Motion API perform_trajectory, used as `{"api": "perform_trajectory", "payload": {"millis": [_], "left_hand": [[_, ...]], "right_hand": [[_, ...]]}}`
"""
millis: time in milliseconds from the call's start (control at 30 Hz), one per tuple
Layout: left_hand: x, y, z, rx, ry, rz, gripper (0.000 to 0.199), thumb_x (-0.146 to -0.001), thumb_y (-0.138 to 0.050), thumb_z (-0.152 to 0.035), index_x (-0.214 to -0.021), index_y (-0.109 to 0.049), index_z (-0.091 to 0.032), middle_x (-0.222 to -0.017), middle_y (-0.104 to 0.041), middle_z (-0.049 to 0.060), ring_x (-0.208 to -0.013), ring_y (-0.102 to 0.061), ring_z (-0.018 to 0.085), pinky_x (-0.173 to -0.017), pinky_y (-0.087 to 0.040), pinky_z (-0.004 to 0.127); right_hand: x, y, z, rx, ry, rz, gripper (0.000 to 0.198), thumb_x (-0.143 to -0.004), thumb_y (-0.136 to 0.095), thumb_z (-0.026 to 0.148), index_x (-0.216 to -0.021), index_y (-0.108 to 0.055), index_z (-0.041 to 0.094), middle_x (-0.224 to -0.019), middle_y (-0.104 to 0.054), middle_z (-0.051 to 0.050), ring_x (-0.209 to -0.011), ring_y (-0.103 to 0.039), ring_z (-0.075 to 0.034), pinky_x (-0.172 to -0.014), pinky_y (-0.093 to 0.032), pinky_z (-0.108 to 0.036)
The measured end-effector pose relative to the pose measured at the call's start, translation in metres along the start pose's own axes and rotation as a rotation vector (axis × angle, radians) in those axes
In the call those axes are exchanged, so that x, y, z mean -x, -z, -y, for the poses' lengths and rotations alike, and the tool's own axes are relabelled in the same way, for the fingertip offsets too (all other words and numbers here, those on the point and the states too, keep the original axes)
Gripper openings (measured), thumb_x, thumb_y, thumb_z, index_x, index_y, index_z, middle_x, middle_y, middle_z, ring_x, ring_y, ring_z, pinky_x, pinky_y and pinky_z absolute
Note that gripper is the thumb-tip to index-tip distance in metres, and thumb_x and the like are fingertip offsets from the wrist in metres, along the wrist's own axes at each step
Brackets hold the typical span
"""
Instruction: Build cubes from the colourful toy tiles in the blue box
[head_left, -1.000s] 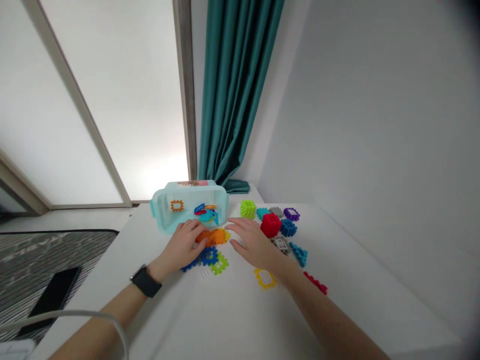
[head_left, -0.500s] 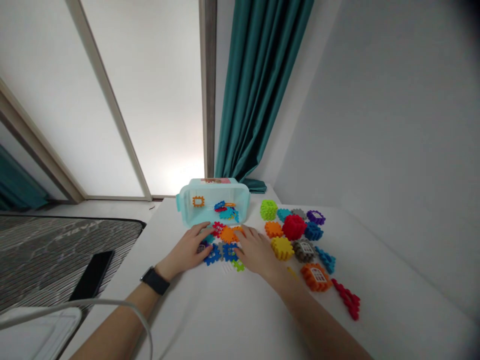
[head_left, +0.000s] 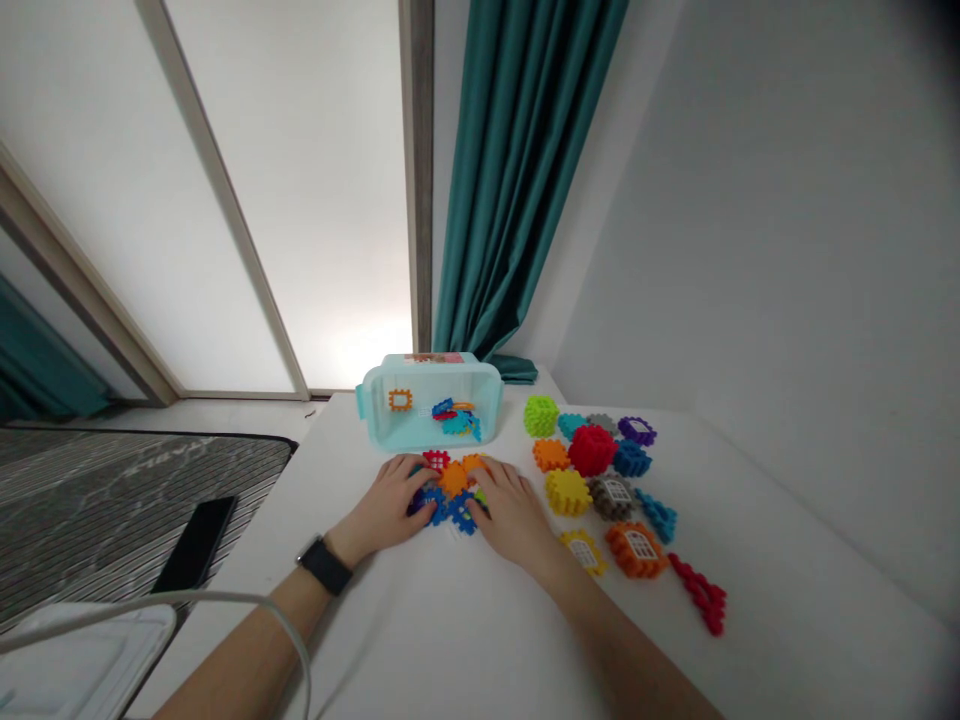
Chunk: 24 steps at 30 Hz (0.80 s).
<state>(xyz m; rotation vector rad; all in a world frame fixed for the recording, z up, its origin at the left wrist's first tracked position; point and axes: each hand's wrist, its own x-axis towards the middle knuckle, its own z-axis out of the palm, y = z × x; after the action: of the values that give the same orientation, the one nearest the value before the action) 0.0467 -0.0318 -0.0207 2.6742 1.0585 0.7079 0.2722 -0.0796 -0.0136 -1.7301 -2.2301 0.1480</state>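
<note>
A small heap of interlocking plastic building pieces lies on the white table between my hands, with an orange piece (head_left: 453, 478) in the middle, a red piece (head_left: 436, 459) behind it and a blue piece (head_left: 463, 511) in front. My left hand (head_left: 388, 508) cups the heap's left side, thumb apart from the fingers, touching blue pieces. From the right, my right hand (head_left: 510, 510) curves round the other side with its fingers spread and thumb by the blue piece. Some pieces are partly hidden under my fingers.
Behind the heap an aqua plastic bin (head_left: 379, 430) lies on its side with several pieces inside. Sorted stacks, among them a red one (head_left: 591, 451) and a yellow one (head_left: 568, 493), stand at the right. A white cable (head_left: 255, 598) crosses near my left forearm.
Both hands have drawn the loose pieces into a tighter heap, and the blue and lime ones have shifted. The yellow window piece by my right wrist is more exposed now.
</note>
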Motion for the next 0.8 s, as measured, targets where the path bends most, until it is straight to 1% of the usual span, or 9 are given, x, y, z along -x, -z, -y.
{"api": "perform_trajectory", "payload": {"millis": [100, 200, 333, 400, 467, 600, 800], "left_hand": [[0.000, 0.000, 0.000, 0.010, 0.007, -0.024, 0.034, -0.087, -0.060, -0.026, -0.120, -0.061, -0.020, -0.116, -0.061, 0.012, -0.110, -0.057, 0.028, -0.099, -0.047, 0.047], [0.000, -0.001, 0.004, 0.029, 0.033, -0.076, 0.034, -0.090, -0.055, -0.027, -0.123, -0.060, -0.018, -0.111, -0.062, 0.012, -0.104, -0.058, 0.027, -0.094, -0.050, 0.045], [0.001, -0.003, 0.012, 0.022, 0.095, -0.142, 0.025, -0.092, -0.055, -0.028, -0.113, -0.065, -0.019, -0.115, -0.061, 0.013, -0.107, -0.059, 0.027, -0.095, -0.049, 0.044], [0.001, -0.004, 0.015, 0.005, 0.133, -0.136, 0.023, -0.091, -0.057, -0.029, -0.111, -0.066, -0.021, -0.120, -0.062, 0.012, -0.110, -0.059, 0.027, -0.097, -0.048, 0.045], [0.000, -0.003, 0.015, -0.008, 0.178, -0.105, 0.021, -0.091, -0.059, -0.030, -0.108, -0.067, -0.021, -0.120, -0.063, 0.011, -0.110, -0.060, 0.027, -0.096, -0.048, 0.044], [-0.005, -0.001, 0.010, -0.038, 0.285, -0.051, 0.014, -0.088, -0.063, -0.032, -0.097, -0.067, -0.021, -0.109, -0.068, 0.009, -0.102, -0.062, 0.026, -0.089, -0.048, 0.040], [-0.010, 0.002, 0.005, -0.063, 0.377, -0.052, 0.011, -0.084, -0.067, -0.032, -0.089, -0.066, -0.022, -0.103, -0.070, 0.006, -0.097, -0.063, 0.026, -0.085, -0.047, 0.037]], "right_hand": [[-0.003, -0.003, -0.002, -0.035, 0.000, -0.029, 0.032, -0.093, -0.052, 0.027, -0.124, -0.058, 0.020, -0.137, -0.055, -0.012, -0.127, -0.046, -0.032, -0.105, -0.041, -0.048], [-0.004, -0.006, -0.005, -0.055, 0.007, -0.051, 0.039, -0.093, -0.052, 0.026, -0.131, -0.055, 0.021, -0.134, -0.056, -0.013, -0.126, -0.047, -0.032, -0.105, -0.041, -0.047], [-0.004, -0.010, -0.009, -0.056, 0.020, -0.066, 0.041, -0.093, -0.053, 0.027, -0.134, -0.053, 0.024, -0.135, -0.054, -0.013, -0.126, -0.047, -0.031, -0.104, -0.043, -0.047], [-0.003, -0.011, -0.010, -0.055, 0.019, -0.071, 0.040, -0.093, -0.053, 0.027, -0.133, -0.054, 0.023, -0.136, -0.053, -0.014, -0.127, -0.047, -0.032, -0.104, -0.043, -0.048], [-0.003, -0.012, -0.010, -0.056, 0.017, -0.070, 0.039, -0.093, -0.052, 0.028, -0.132, -0.055, 0.022, -0.136, -0.053, -0.014, -0.127, -0.047, -0.032, -0.104, -0.043, -0.048], [-0.004, -0.013, -0.011, -0.053, 0.016, -0.059, 0.040, -0.094, -0.052, 0.029, -0.134, -0.053, 0.023, -0.137, -0.053, -0.014, -0.128, -0.046, -0.031, -0.104, -0.043, -0.048], [-0.004, -0.011, -0.011, -0.051, 0.008, -0.009, 0.044, -0.094, -0.051, 0.030, -0.138, -0.051, 0.022, -0.139, -0.052, -0.013, -0.130, -0.044, -0.030, -0.107, -0.040, -0.046]]}}
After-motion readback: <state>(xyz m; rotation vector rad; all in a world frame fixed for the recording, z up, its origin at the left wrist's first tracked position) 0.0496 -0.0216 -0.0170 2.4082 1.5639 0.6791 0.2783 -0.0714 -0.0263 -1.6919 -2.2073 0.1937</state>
